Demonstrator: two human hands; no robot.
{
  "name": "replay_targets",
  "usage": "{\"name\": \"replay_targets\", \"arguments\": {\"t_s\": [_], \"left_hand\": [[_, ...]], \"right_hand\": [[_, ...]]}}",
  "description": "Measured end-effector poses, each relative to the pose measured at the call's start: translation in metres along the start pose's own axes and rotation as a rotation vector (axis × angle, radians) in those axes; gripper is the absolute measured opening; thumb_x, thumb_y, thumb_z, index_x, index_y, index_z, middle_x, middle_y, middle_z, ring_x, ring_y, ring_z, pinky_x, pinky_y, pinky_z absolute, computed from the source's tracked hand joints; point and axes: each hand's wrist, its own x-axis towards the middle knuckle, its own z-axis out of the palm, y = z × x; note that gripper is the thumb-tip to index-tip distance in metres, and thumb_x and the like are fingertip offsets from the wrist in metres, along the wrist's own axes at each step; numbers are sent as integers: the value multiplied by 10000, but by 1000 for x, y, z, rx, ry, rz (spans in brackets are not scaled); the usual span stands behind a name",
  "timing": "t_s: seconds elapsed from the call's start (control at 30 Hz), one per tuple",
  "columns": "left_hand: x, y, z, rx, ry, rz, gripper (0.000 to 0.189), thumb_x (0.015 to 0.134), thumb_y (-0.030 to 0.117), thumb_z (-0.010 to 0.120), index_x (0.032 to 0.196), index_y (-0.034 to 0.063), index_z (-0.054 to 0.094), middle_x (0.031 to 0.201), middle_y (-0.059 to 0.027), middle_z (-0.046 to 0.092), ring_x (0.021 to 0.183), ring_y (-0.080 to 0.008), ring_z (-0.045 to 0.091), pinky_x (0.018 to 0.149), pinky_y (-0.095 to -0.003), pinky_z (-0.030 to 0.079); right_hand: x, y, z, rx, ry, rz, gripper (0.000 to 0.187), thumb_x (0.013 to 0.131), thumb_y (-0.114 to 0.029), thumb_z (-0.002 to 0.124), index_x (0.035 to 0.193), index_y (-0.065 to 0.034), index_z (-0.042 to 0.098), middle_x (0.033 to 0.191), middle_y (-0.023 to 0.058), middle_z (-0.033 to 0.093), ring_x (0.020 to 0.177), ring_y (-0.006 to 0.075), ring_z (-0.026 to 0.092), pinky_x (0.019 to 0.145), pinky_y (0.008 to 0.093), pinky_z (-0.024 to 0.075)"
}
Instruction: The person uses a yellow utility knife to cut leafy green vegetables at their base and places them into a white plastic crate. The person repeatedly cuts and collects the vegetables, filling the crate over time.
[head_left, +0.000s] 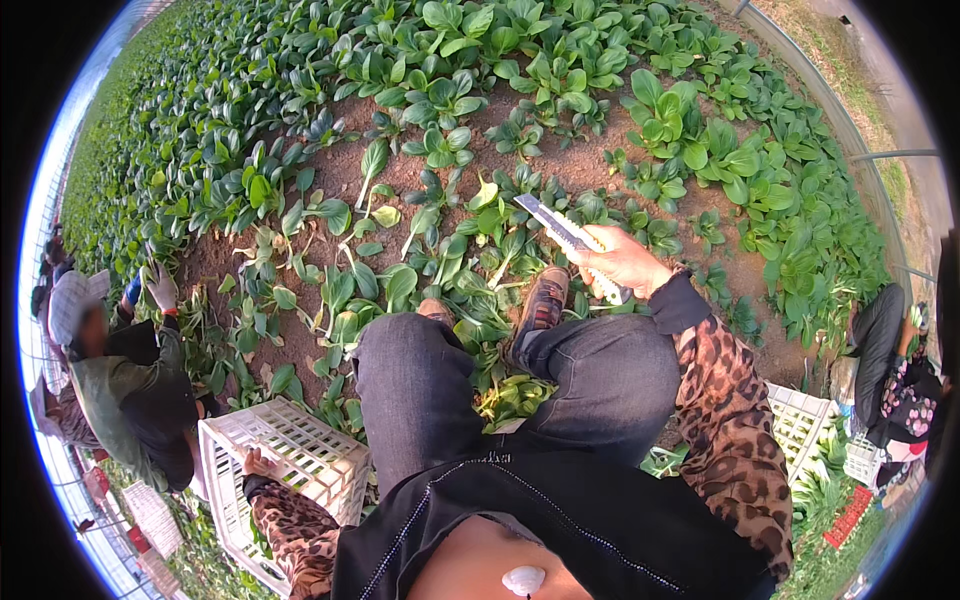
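Observation:
In my right hand (619, 259) is a snap-off utility knife (559, 229) with a pale ridged handle. Its broad blade is out and points up and left above the leafy greens. To my left stands a white slatted plastic crate (300, 454). My left hand (259, 463) is at the crate's wall with the fingers curled on it; part of the grip is hidden. Before my knees, cut leaves and small bok choy plants (442, 148) lie and stand on brown soil. Yellowed leaves (517, 397) lie between my legs.
Dense rows of leafy greens (225, 97) fill the far and left ground. A gloved person (127, 382) crouches at left, another person (892, 375) at right. Behind my right arm is a second white crate (801, 424) with harvested greens beside it. A metal-framed edge (832, 105) borders the bed.

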Motion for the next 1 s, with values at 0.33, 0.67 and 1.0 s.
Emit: {"name": "replay_targets", "arguments": {"t_s": [0.33,0.67,1.0], "left_hand": [[-109,68,126,-167,-333,-95,289,856,335,513,713,84,530,627,-16,527,564,-200,464,569,-332,404],[-231,260,551,-36,-933,-2,493,824,388,549,1083,-26,483,1084,-124,518,1022,-253,486,898,-422,349],[-237,262,830,101,-907,43,669,810,415,527,1302,-14,382,1375,-153,361,1247,-292,360,1026,-472,234]], "right_hand": [[15,-10,-15,1,80,139,287,867,-211,583,1064,-17,505,689,36,536,541,96,537,451,257,488],[8,5,-28,-48,142,122,282,823,-217,614,934,24,518,628,83,573,464,158,573,425,290,462],[-10,6,-50,48,456,97,270,821,-197,603,941,28,513,620,77,554,461,161,555,431,321,442]]}}
